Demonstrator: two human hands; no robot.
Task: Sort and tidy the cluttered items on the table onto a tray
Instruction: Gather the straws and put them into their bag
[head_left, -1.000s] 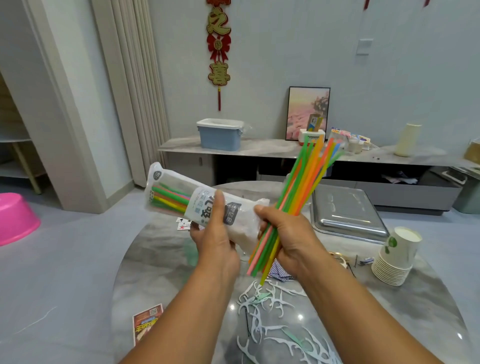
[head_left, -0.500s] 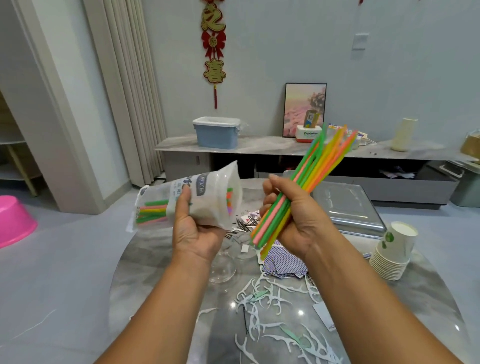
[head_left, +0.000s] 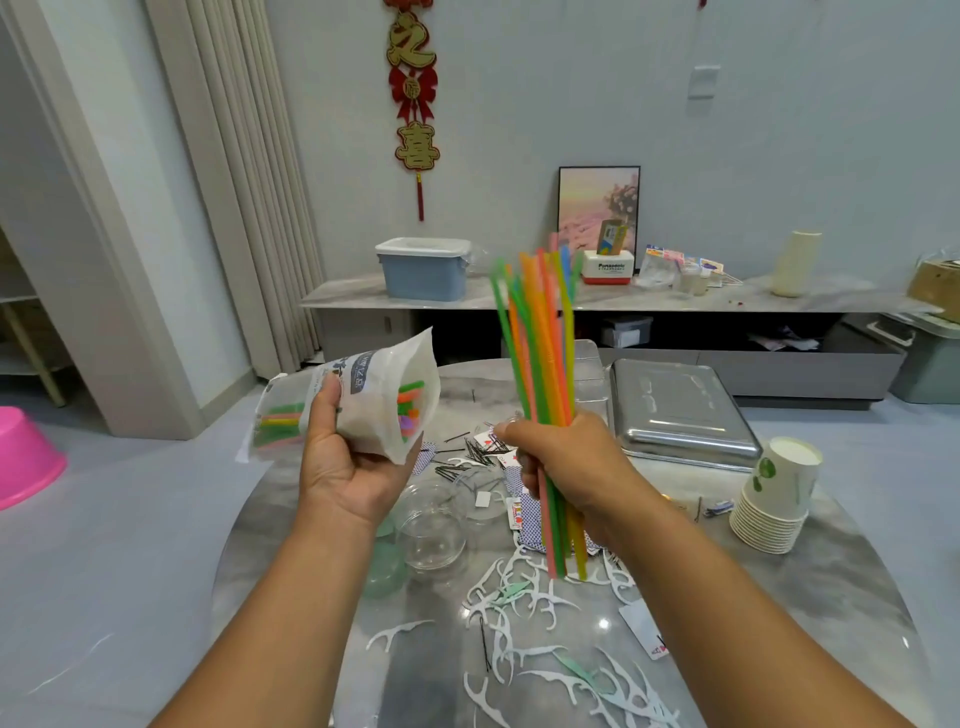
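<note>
A: How far along does the sorting look?

B: Early, I'd judge. The steel tray (head_left: 680, 410) at the far side of the table (head_left: 810, 582) appears bare, as far as I can tell. Between the tray and the person, the clutter lies loose: white floss picks (head_left: 524, 597) nearest the person, dark hairpins (head_left: 475, 452) and playing cards (head_left: 519, 512) closer to the tray, two clear glass cups (head_left: 431, 530) left of the cards. A stack of paper cups (head_left: 776, 499) stands just right of the tray's near corner.

A: And the hands?

B: Both are raised above the table, left of the tray. The left hand (head_left: 345, 462) grips a plastic straw bag (head_left: 363, 400), palm up, thumb across it, its open mouth turned toward the tray; a few coloured straws sit inside. The right hand (head_left: 566, 457) is fisted round a bundle of straws (head_left: 543, 364), held nearly upright, tips slightly blurred.

A: So what's left?

B: Probably getting the bundle into the bag, then moving everything onto the tray. Nearly all of it remains.
</note>
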